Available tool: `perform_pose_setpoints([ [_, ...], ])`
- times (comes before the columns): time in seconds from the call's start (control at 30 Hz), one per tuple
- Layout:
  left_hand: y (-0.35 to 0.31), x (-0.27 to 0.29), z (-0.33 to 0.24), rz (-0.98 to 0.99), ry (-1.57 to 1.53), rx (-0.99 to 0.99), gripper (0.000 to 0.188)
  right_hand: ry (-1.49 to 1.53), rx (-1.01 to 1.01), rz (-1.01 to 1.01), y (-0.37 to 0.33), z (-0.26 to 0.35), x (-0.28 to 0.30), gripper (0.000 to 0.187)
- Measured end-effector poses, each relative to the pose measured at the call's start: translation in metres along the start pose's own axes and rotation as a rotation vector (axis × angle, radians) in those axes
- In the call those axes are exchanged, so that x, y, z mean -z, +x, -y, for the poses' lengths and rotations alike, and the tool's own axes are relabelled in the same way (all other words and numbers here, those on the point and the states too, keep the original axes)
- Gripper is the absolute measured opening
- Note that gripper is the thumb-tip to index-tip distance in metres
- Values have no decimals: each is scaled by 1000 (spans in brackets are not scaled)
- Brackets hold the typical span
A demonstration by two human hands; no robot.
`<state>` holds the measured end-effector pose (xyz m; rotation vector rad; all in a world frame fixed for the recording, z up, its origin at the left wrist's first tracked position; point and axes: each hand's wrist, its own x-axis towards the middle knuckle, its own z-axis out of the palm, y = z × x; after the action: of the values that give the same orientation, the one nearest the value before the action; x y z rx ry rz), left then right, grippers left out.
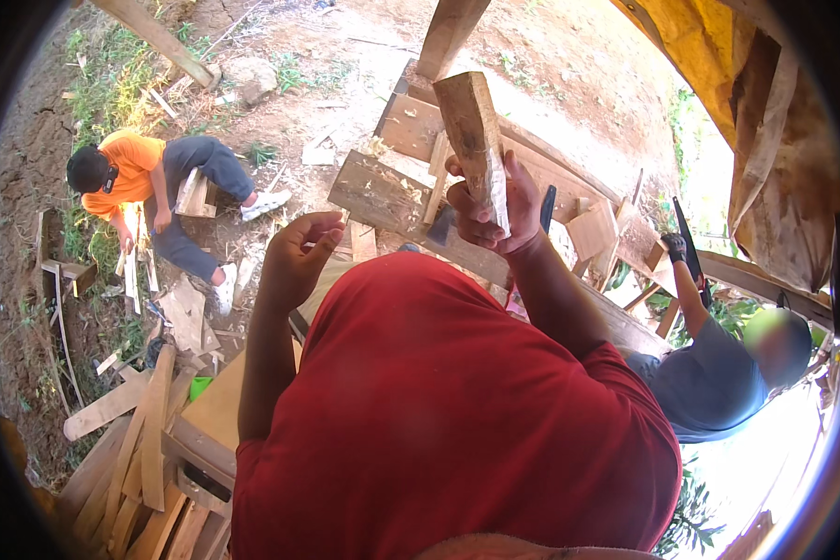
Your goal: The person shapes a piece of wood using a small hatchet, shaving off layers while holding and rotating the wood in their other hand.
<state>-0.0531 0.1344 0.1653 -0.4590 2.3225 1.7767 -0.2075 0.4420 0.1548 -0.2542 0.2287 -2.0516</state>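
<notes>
A thick wooden block (472,131), with a rough top and a pale whittled lower face, stands tilted in my right hand (506,203). My fingers wrap round its lower end. To the left, my left hand (301,250) is raised with its fingers curled and the thumb against the fingertips. Whatever it may pinch is too small to name. Between my hands lies a weathered board (375,193) with wood shavings on it. A grey metal blade-like piece (441,227) shows just left of my right hand, its other end hidden.
A seated person in an orange shirt (133,161) handles wood strips at the left. At the right, a person in a dark shirt (709,378) holds a black long-bladed tool (687,245). Planks (140,439) pile up at lower left. A wooden post (450,35) rises ahead.
</notes>
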Motion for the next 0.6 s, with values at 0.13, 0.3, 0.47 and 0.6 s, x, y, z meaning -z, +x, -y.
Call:
perform_pose_setpoints([
  [0.13,-2,-1,0,-4,-18,13,39,25,-10,30,1,0,3,74],
  [0.3,-4,1,2,-7,-10,11,37,-119,43,-10,6,-1,-10,82],
  [0.47,-5,3,2,-10,-5,8,35,-49,18,-67,8,-1,-8,98],
  [0.6,-8,4,0,-14,4,12,35,-123,42,-120,7,-4,-9,101],
])
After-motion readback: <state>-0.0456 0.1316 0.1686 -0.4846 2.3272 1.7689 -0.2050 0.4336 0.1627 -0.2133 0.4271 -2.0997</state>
